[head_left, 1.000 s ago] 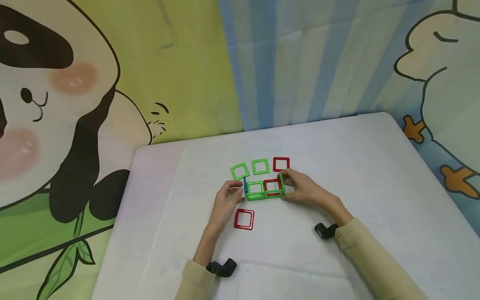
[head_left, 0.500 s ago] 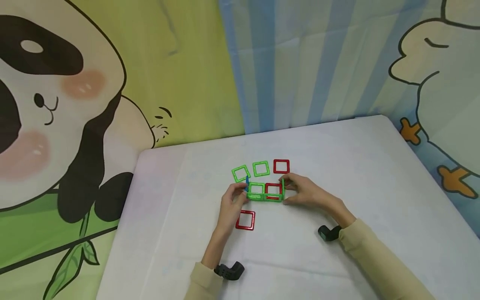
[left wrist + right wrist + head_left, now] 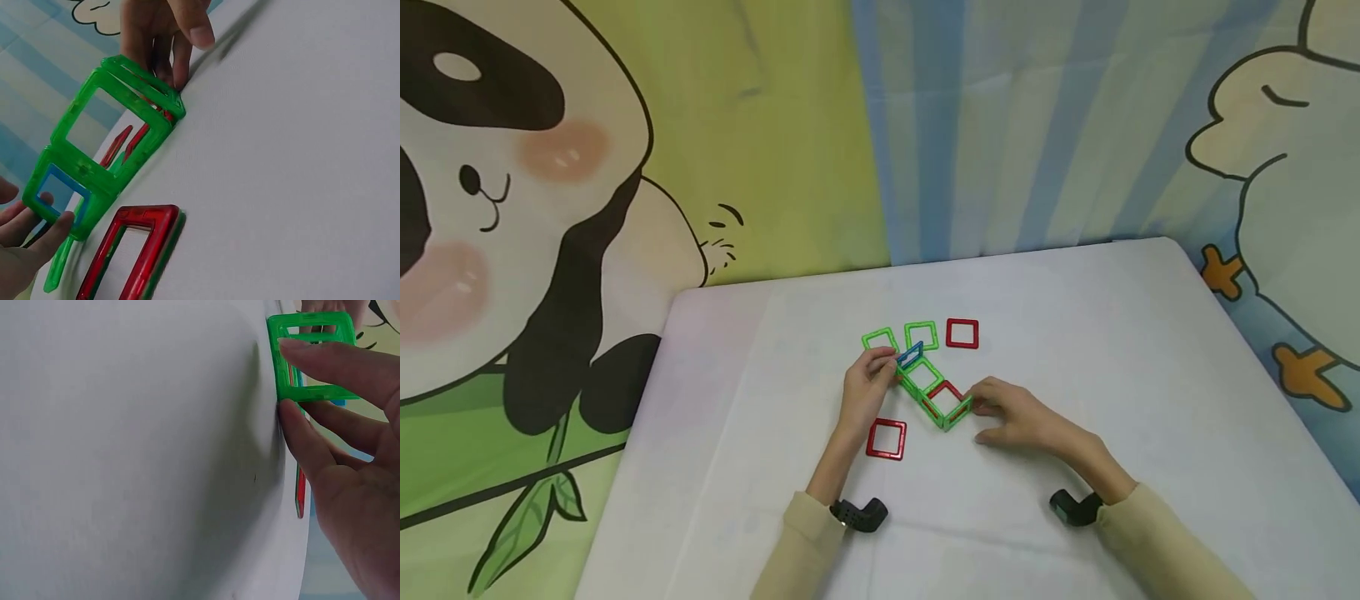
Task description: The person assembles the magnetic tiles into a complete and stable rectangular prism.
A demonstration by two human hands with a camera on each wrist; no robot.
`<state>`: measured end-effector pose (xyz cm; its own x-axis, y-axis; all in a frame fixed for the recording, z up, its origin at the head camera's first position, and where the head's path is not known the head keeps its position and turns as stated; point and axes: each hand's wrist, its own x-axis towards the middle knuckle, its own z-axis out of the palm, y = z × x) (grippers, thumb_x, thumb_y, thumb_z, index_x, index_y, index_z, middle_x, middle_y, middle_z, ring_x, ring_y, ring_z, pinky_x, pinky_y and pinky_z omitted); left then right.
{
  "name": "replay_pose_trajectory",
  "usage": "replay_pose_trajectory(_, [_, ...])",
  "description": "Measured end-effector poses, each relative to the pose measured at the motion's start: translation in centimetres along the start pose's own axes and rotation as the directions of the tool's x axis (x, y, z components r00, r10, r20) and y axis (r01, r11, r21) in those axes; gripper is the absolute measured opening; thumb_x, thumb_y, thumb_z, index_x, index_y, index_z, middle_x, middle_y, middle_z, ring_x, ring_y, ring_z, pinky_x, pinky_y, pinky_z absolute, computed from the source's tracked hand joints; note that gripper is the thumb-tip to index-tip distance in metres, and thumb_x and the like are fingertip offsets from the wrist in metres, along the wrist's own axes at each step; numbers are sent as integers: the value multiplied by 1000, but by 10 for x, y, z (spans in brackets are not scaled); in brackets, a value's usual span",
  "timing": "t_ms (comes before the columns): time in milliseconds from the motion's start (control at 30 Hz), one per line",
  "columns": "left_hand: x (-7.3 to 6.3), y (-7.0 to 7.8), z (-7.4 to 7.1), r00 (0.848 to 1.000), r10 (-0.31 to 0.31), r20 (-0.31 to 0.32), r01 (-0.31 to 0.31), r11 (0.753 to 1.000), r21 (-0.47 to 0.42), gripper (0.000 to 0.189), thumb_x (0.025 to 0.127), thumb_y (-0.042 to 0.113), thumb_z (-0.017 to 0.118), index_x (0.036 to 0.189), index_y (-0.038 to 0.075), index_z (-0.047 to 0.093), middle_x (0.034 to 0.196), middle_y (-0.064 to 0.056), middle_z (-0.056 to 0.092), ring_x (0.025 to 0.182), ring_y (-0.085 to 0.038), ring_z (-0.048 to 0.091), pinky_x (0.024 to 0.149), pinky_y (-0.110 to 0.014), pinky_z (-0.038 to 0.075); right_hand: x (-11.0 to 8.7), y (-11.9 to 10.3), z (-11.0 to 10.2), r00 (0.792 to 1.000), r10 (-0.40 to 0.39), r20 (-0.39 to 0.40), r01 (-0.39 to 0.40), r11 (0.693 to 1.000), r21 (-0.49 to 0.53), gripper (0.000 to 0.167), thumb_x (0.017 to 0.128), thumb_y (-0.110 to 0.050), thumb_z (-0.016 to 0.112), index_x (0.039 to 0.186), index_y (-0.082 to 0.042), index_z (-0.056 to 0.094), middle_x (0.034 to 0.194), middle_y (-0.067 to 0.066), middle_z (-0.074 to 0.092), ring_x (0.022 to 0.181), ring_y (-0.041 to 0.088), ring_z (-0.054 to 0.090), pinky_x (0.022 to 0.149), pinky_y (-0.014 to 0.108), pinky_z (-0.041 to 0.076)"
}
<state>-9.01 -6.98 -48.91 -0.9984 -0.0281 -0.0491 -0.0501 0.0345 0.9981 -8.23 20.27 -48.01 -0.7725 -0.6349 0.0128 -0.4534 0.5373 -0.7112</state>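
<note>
Near the centre of the frame, pinching the left end of a joined structure of square frames [image 3: 918, 396] with the left hand [image 3: 861, 396], beside an upright blue square [image 3: 921, 348]; touching its green right end with the fingers of the right hand [image 3: 1026, 421] — thumb spread apart. Just above, two green squares [image 3: 921, 324] and a red square [image 3: 962, 322]; just below, another red square [image 3: 886, 457]. Underneath, a white tabletop [image 3: 1000, 525] — behind, a yellow-and-blue backdrop [image 3: 790, 167], with a panda drawing [image 3: 587, 275] at left.
</note>
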Motion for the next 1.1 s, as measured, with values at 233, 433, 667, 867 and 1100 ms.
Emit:
replay_pose_trajectory(233, [11, -5, 3, 997, -51, -62, 52, 998, 17, 32, 104, 28, 63, 124, 4, 69, 119, -8, 76, 107, -24, 71, 88, -21, 55, -2, -12, 17, 993, -29, 113, 19, 995, 96, 45, 84, -10, 84, 125, -2, 67, 124, 7, 63, 109, 21, 70, 95, 34, 57])
replay_pose_trajectory(433, [18, -9, 6, 996, -24, -82, 26, 999, 22, 27, 98, 31, 72, 112, 9, 77, 115, -6, 76, 105, -18, 70, 84, -19, 54, 3, -18, 23, 991, -47, 122, 25, 984, 177, 38, 90, -5, 76, 127, -2, 65, 123, 6, 65, 110, 22, 71, 96, 33, 57])
replay_pose_trajectory(667, [22, -7, 11, 987, -58, -149, 65, 997, 43, 21, 92, 27, 79, 105, 11, 80, 106, -5, 76, 94, -13, 69, 79, -20, 55, 10, -9, 8, 1000, -22, 6, 21, 993, 119, 29, 96, -2, 68, 125, 2, 67, 120, 12, 71, 104, 22, 71, 93, 35, 58])
replay_pose_trajectory(867, [24, -4, 12, 986, -27, -165, 44, 994, 96, 20, 91, 30, 81, 96, 11, 81, 96, -4, 76, 86, -14, 67, 74, -22, 53, 23, -3, -10, 991, -7, -137, 18, 997, 79, 26, 95, 3, 65, 120, 5, 69, 118, 17, 72, 104, 26, 70, 92, 40, 59])
replay_pose_trajectory(1100, [25, -4, 12, 984, 0, -177, 23, 992, 126, 20, 91, 31, 80, 92, 11, 81, 91, -4, 74, 83, -15, 64, 70, -21, 52, 43, 4, -25, 978, -17, -207, 9, 999, -39, 27, 92, 5, 66, 119, 7, 69, 113, 18, 72, 101, 30, 71, 90, 44, 59])
